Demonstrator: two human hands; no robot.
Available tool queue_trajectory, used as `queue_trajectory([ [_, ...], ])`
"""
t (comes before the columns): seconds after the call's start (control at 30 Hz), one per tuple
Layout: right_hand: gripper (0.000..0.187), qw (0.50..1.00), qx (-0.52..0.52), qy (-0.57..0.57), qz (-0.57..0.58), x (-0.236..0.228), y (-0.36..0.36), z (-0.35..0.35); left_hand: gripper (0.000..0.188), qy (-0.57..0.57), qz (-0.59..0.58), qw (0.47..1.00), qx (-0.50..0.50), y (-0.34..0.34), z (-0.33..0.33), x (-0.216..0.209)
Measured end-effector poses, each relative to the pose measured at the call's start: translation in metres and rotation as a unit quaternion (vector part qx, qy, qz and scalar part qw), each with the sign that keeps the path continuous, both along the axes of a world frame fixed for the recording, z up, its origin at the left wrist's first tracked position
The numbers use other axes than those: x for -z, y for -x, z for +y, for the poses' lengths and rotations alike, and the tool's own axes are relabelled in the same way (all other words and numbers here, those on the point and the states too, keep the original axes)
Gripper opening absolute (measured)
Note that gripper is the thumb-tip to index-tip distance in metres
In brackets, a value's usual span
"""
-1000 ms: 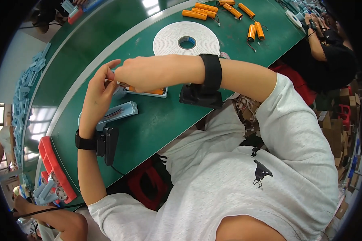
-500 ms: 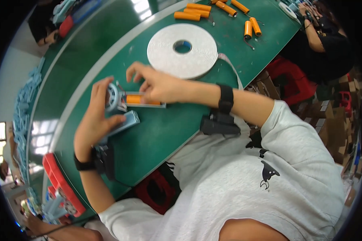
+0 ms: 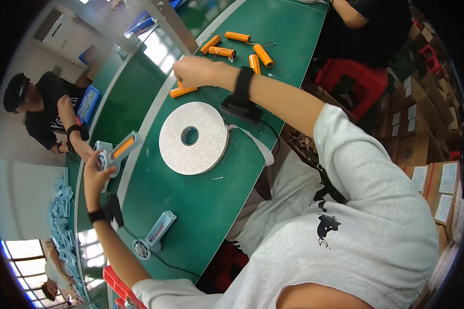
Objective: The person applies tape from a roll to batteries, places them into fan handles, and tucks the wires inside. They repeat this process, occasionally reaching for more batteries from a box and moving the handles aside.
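My left hand [image 3: 94, 180] grips a light-blue handheld fan housing [image 3: 106, 158]. An orange cylindrical battery [image 3: 123, 147] lies in the housing's long handle, which tilts up to the right. Over the far part of the green table, my right hand [image 3: 193, 72] is curled closed. One orange battery [image 3: 182, 92] lies just below it, and the hand hides whatever its fingers hold. Closer to me, a second light-blue fan housing [image 3: 159, 229] rests on the table with its handle open. Between my arms lies a large roll of white tape [image 3: 172, 154].
Several orange batteries [image 3: 238, 36] with wires are scattered at the far end of the table [image 3: 191, 198]. Across the rail, a co-worker's arm [image 3: 76, 139] reaches in near my left hand. A red stool [image 3: 353, 85] and cardboard boxes [image 3: 397, 129] stand on the right.
My left hand has lifted the fan housing with its battery and carried it left. My right hand has left that housing and moved to the far batteries. The view has shifted.
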State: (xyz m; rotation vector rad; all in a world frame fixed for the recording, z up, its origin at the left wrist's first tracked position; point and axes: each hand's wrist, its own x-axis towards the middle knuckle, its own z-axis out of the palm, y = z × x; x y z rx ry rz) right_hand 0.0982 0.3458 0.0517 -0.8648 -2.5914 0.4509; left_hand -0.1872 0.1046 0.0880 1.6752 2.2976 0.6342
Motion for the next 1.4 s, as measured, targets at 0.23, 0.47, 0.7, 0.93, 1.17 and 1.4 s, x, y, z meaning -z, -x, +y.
queue_trajectory([
  [0.23, 0.013, 0.976, -0.19, -0.109, 0.002, 0.016, 0.021, 0.01, 0.048, -0.084, -0.045, 0.995, -0.029, -0.02, 0.118, 0.005],
  [0.47, 0.031, 0.999, -0.036, 0.029, -0.021, -0.003, -0.095, -0.026, 0.113, 0.028, 0.243, 0.968, 0.048, 0.047, 0.117, 0.037],
  [0.7, 0.027, 0.982, 0.061, 0.039, -0.176, 0.008, -0.157, -0.043, 0.102, 0.266, 0.1, 0.949, -0.135, 0.114, 0.029, 0.041],
  [0.93, 0.037, 0.778, -0.055, 0.531, 0.333, 0.016, -0.155, -0.07, 0.068, 0.027, 0.178, 0.982, -0.047, 0.03, -0.008, 0.059],
  [1.17, 0.038, 0.737, -0.146, 0.582, 0.31, 0.05, -0.14, -0.102, 0.077, 0.101, -0.027, 0.994, -0.019, -0.043, -0.116, 0.028],
  [1.4, 0.027, 0.726, -0.2, 0.564, 0.34, 0.057, -0.129, -0.125, 0.081, 0.075, 0.233, 0.969, 0.023, -0.116, -0.102, 0.007],
])
